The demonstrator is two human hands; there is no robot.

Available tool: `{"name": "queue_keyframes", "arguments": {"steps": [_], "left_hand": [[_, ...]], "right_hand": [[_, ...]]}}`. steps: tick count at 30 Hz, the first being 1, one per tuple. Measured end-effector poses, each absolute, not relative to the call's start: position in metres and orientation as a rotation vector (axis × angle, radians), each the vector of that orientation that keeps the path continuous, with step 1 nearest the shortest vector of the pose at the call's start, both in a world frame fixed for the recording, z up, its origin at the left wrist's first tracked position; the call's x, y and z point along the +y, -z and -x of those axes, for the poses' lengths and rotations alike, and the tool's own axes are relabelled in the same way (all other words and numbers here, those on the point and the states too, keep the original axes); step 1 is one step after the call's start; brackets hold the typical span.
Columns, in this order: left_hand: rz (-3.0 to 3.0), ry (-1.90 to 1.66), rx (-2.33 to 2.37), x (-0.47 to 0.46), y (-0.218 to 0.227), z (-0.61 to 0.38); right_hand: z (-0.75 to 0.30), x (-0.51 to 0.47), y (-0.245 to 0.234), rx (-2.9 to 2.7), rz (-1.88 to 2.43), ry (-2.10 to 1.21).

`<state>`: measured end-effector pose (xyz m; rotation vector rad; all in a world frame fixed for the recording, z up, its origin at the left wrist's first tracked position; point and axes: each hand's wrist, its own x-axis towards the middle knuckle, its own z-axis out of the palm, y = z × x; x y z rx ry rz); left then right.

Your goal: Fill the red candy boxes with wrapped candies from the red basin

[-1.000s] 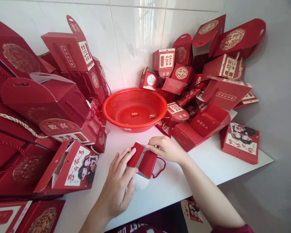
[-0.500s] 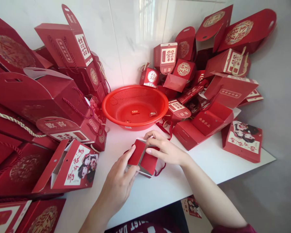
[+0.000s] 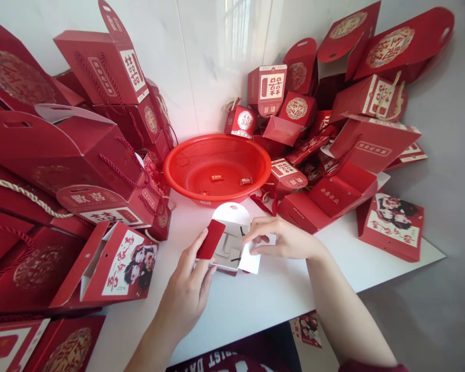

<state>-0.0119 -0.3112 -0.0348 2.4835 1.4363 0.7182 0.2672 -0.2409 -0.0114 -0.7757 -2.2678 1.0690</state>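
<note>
A small red gift box (image 3: 228, 243) stands on the white table with its top opened. Inside it is grey-white, with folded bottom panels and two dark cord ends near the right wall. My left hand (image 3: 191, 274) grips its left side, thumb against the raised red flap (image 3: 211, 239) and fingers beneath. At the right side, my right hand (image 3: 277, 237) has its fingers curled at the folded-out white flap (image 3: 250, 262); the exact contact of the fingertips is partly hidden. A rounded white flap with a slot stands up at the back of the box.
Just behind is a red plastic basket (image 3: 217, 194) with several small wrapped pieces in it. Red gift boxes with rope handles (image 3: 112, 150) are stacked at left. More red boxes (image 3: 333, 196) are heaped at right, near the table edge. A tiled wall closes the back.
The right red flap has swung outward, so the box's inside now shows. My right hand has moved rightward with it, while my left hand keeps its hold.
</note>
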Motion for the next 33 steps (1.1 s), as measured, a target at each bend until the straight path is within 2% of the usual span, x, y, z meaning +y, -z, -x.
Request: {"name": "queue_keyframes", "arguments": {"steps": [7, 14, 18, 21, 24, 29, 33], "left_hand": [[-2.219, -0.806, 1.563, -0.313, 0.042, 0.014], [-2.150, -0.669, 1.670, -0.308, 0.042, 0.017], [-2.318, -0.777, 1.728, -0.306, 0.040, 0.021], [-2.308, -0.854, 1.595, -0.305, 0.036, 0.021], [-2.034, -0.928, 1.408, -0.302, 0.032, 0.020], [-1.929, -0.782, 1.302, -0.289, 0.031, 0.014], [-2.050, -0.883, 1.095, -0.278, 0.037, 0.001]], "right_hand": [[-0.260, -0.242, 0.015, -2.257, 0.819, -0.952], [-0.261, -0.242, 0.014, -2.227, 0.777, -0.738], [-0.259, -0.244, 0.012, -2.249, 0.801, -0.997], [-0.252, -0.244, 0.017, -2.156, 0.731, -1.205], [-0.244, -0.241, 0.026, -2.084, 0.621, -1.270], [-0.233, -0.233, 0.035, -2.021, 0.661, -1.247], [-0.235, -0.221, 0.031, -2.047, 0.877, -1.073]]}}
